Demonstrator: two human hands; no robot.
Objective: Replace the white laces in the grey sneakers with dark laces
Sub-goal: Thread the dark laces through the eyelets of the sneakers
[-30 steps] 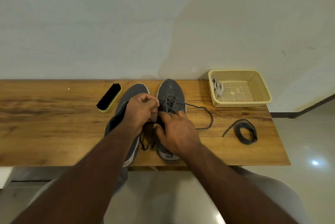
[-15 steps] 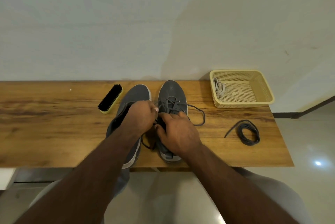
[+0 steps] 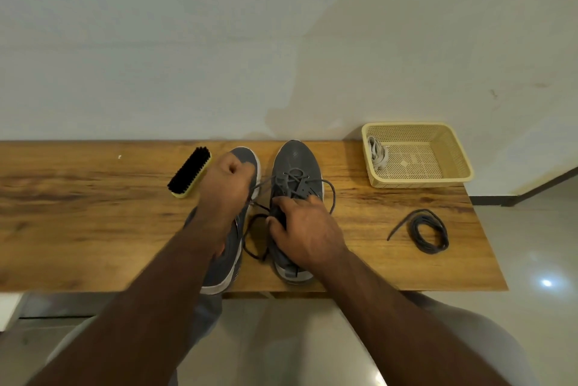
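Dark lace (image 3: pixel 294 181) threads the right-hand sneaker (image 3: pixel 295 166), whose long axis runs six to twelve o'clock. Left hand (image 3: pixel 226 185), fist closed, appears to grip one lace end, drawn taut toward nine o'clock. Right hand (image 3: pixel 305 229) pinches the sneaker's tongue area, nearer the eyelets. Spare lace (image 3: pixel 428 232) lies coiled at three o'clock.

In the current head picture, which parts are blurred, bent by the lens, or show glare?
Head view: the left hand and forearm are motion-blurred; the table edges bow from wide-angle distortion; a bright glare spot sits on the glossy floor at right; soft shadows fall on the wall behind the sneakers.
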